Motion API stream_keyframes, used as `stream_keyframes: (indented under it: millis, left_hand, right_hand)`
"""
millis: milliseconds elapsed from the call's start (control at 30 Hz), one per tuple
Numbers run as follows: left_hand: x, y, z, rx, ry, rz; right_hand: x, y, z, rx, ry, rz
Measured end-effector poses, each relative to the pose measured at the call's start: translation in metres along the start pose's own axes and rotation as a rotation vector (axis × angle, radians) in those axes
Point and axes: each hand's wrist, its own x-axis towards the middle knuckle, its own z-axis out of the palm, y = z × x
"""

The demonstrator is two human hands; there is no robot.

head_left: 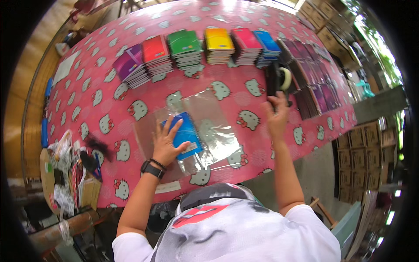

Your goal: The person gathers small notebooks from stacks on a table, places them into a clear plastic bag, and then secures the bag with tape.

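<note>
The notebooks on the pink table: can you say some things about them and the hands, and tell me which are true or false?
1. The left hand rests on a blue notebook. True.
2. The right hand is beside the green stack. False: it is close to the black tape dispenser.
3. The yellow stack stands between the green stack and the pink stack. True.
4. The left wrist is bare. False: it wears a dark watch.
</note>
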Motion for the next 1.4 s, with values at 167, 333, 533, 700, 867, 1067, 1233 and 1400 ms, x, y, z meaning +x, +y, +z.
stream_keyframes:
  millis: [167,333,533,700,867,1067,1233,1400]
  left_hand:
    - [0.018,0.015,0.007,-0.024,0.043,0.083]
    - [0.014,0.013,0.012,-0.004,0.038,0.084]
    - [0.01,0.005,0.015,-0.04,0.057,0.086]
    - [0.012,0.008,0.014,-0.02,0.064,0.098]
    - [0.01,0.002,0.016,-0.028,0.068,0.06]
    - [0.012,0.011,0.013,-0.056,0.026,0.044]
    - [0.011,0.008,0.013,-0.067,0.055,0.027]
    - [-0.004,0.007,0.025,-0.286,0.419,0.148]
  right_hand:
    - [0.04,0.125,-0.079,-0.207,0.264,0.307]
    - [0.06,0.114,-0.074,0.46,0.115,0.466]
    - [0.006,0.078,-0.067,0.486,0.321,0.478]
    - [-0.012,0.106,-0.059,0.856,0.116,0.963]
    - [-0.015,0.01,0.012,0.729,-0.454,0.779]
    - [-0.012,-0.125,0.105,0.444,-0.908,0.357]
    - [-0.014,-0.15,0.108,-0.463,-0.832,0.026]
    - [-0.014,-0.083,0.075,-0.203,-0.895,0.131]
